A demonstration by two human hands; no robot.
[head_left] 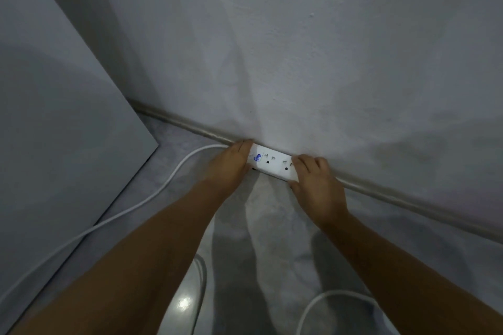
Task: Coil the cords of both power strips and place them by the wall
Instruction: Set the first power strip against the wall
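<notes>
Head view, from the left: a grey panel (pixel 54 117) stands on edge and fills that side, its lower edge meeting the floor (pixel 168 144). A white cord (pixel 152 196) runs along the foot of the panel from the bottom left corner, bends up across the floor and reaches the left end of the strip (pixel 272 163).

My left arm is stretched forward. My left hand (pixel 231 164) is back up, with the fingers folded over the strip's left end and the tips close to the wall (pixel 299 49). The thumb is out of sight. The white strip lies flat on the floor, its far edge against the skirting (pixel 408 198), sockets up, with a small blue light near the left end.

My right hand (pixel 315 187) pinches the strip's right end, thumb on the near edge and curled fingers over the top. That arm is stretched forward too, so I hold the strip at both ends.

Lower down, between my forearms, a second cord (pixel 201 269) lies on the glossy floor beside a bright spot of glare (pixel 183 303). To the right a white loop (pixel 321 299) arches up and passes under my right forearm.
</notes>
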